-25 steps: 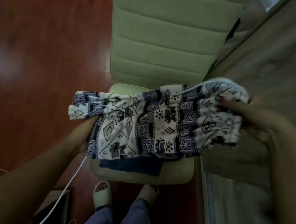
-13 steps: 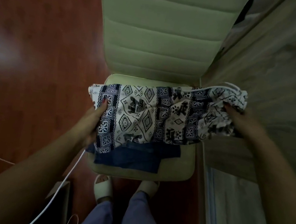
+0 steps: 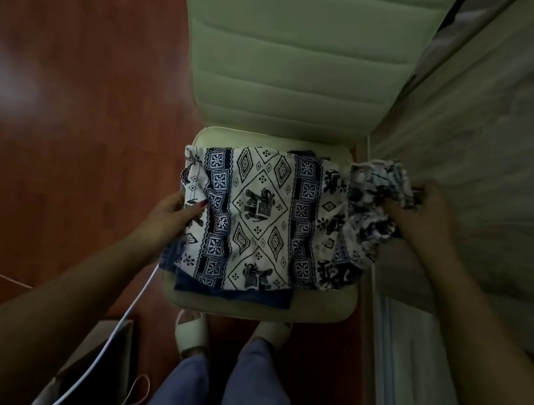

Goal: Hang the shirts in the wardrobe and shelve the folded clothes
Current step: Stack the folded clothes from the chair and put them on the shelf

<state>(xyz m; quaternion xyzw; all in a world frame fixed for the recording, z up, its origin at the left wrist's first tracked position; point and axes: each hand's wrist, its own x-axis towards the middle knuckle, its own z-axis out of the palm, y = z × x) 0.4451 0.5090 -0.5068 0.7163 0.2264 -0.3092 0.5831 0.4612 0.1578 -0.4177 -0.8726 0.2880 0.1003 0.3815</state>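
An elephant-print garment (image 3: 256, 218) lies spread on a pale green chair (image 3: 292, 67), over a dark blue cloth (image 3: 234, 293). The left hand (image 3: 169, 219) pinches its edge; the right hand (image 3: 419, 214) grips bunched fabric.

arms: bare | trousers (image 3: 212, 398): blue-grey | slippers (image 3: 191, 329): cream, open-toe | nails: red

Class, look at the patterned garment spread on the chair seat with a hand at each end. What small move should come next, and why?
Probably fold the bunched end held by the right hand inward over the flat middle. The elephant-print garment lies spread on the chair seat atop a dark blue garment, while the left hand pins its other edge; only the right end overhangs, crumpled.
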